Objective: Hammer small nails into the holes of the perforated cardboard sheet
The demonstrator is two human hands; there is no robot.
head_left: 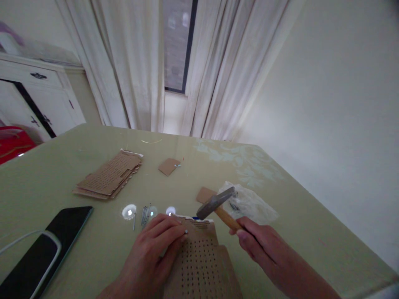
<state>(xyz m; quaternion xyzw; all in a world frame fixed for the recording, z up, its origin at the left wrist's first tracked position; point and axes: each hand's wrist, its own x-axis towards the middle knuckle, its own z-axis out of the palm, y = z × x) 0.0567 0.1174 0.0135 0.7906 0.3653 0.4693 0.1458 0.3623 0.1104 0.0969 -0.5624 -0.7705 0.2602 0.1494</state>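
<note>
My left hand (pixel 156 249) rests on a brown cardboard sheet (pixel 202 265) with rows of small holes. Its thumb and forefinger pinch a nail (pixel 186 231), whose head shows at the fingertips; the shank is hidden. In my right hand (pixel 257 241) is a hammer (pixel 215 203), gripped by its wooden handle. The metal head hangs above the sheet's far edge, to the right of the nail and apart from it. Several loose nails (pixel 145 216) lie on the table just beyond my left hand.
A stack of perforated cardboard (pixel 109 174) lies at the back left. Small cardboard pieces (pixel 169 166) sit mid-table. A clear plastic bag (pixel 252 203) lies beyond my right hand. At the left is a dark tablet (pixel 62 232) with a white cable (pixel 52 238) over it. A wall borders the right.
</note>
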